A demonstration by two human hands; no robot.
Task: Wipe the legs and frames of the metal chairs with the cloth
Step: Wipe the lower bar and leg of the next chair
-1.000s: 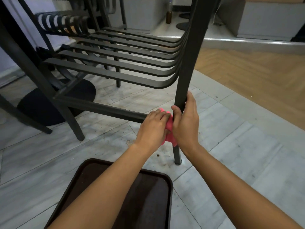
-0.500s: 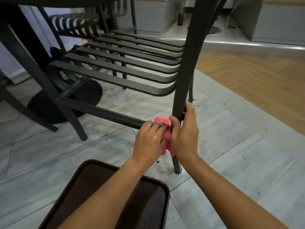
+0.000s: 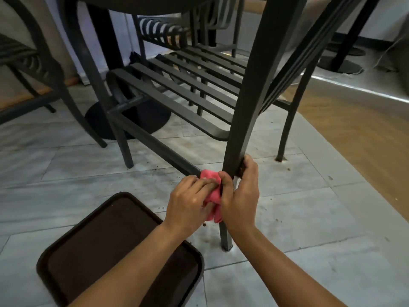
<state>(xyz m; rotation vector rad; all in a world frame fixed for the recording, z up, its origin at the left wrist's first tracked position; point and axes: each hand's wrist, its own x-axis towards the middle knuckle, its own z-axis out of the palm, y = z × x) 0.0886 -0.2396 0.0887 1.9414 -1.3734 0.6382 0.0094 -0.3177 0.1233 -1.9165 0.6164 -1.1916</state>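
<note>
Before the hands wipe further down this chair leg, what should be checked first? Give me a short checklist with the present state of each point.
1. Pink cloth touches the front leg: ok.
2. Left hand presses the cloth: ok.
3. Right hand grips the leg to steady it: ok.
4. Lower part of the leg free to wipe: ok, bare down to the foot.
5. Brown tray away from the leg: ok, it lies apart on the floor.
6. Back of the leg already clean: cannot tell, hidden.

L hand – fingers now flatter on cloth
</note>
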